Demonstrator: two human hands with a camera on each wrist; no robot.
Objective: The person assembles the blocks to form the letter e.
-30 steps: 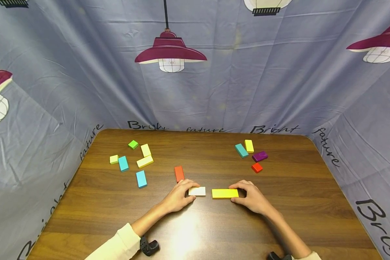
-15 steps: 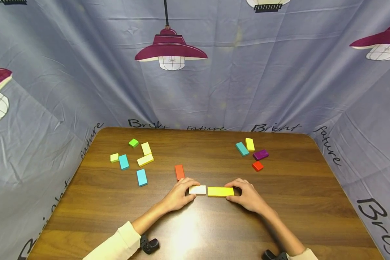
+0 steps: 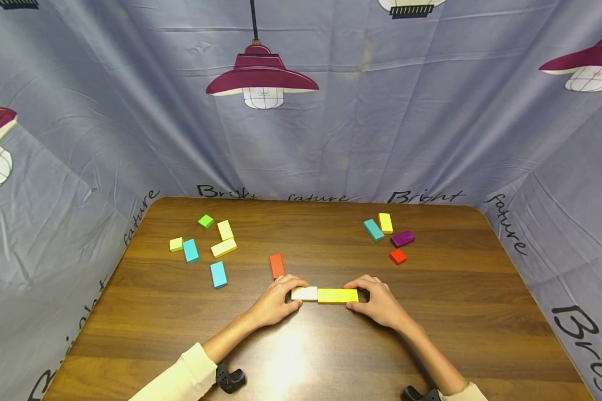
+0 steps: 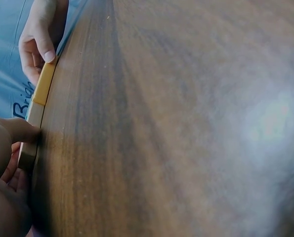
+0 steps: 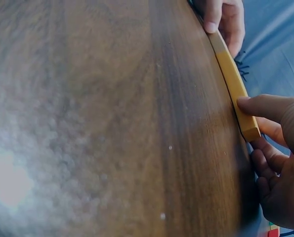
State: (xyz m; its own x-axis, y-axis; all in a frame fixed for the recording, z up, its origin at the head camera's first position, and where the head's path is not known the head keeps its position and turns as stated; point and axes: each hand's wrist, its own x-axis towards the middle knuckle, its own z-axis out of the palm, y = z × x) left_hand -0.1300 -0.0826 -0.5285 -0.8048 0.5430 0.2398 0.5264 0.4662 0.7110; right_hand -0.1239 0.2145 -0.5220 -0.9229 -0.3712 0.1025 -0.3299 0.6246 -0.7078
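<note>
Closing the gap seen a second ago, the long yellow block (image 3: 338,296) now butts end to end against the white block (image 3: 304,293) at mid-table, forming 1 line. Left hand (image 3: 276,301) pinches the white piece, right hand (image 3: 378,303) pinches the yellow one. Bare table (image 3: 306,356) lies toward the person; an orange block (image 3: 277,266) sits just behind the left hand.

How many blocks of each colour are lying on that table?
Yellow: 5
Cream white: 1
Blue or teal: 3
Orange or red: 2
Green: 1
Purple: 1
Total: 13 blocks
</note>
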